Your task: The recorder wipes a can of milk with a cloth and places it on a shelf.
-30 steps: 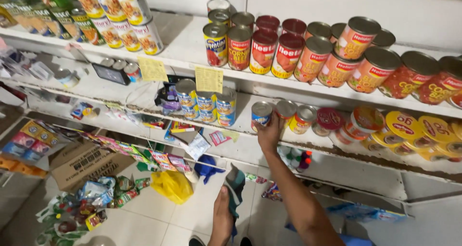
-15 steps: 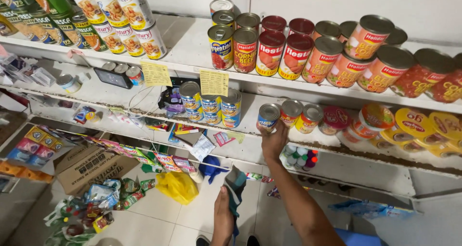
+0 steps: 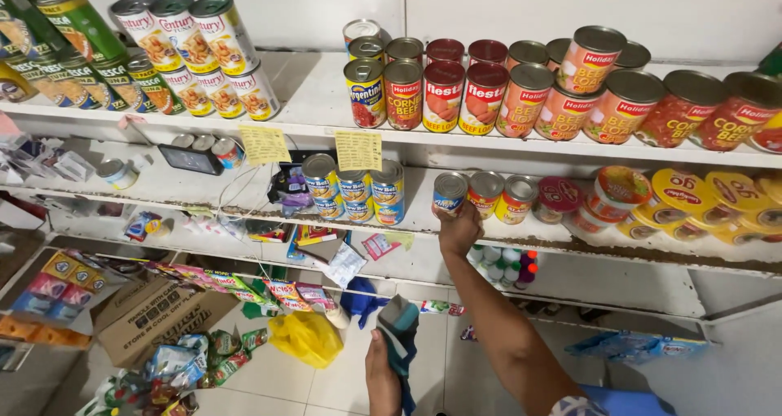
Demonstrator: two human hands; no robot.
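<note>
My right hand reaches up to the middle shelf and grips a small blue-and-silver can from below, at the left end of a row of similar small cans. My left hand hangs low near the bottom edge and holds a folded dark blue-grey cloth. Stacked red cans of meat fill the top shelf straight above the right hand.
To the left on the middle shelf stand blue-labelled cans and two yellow paper notes. Flat yellow tins lie to the right. A cardboard box, a yellow plastic bag and snack packets sit on the tiled floor.
My right hand has stayed on the small can while my head has moved closer and a little left. The left hand with the cloth has kept its low place.
</note>
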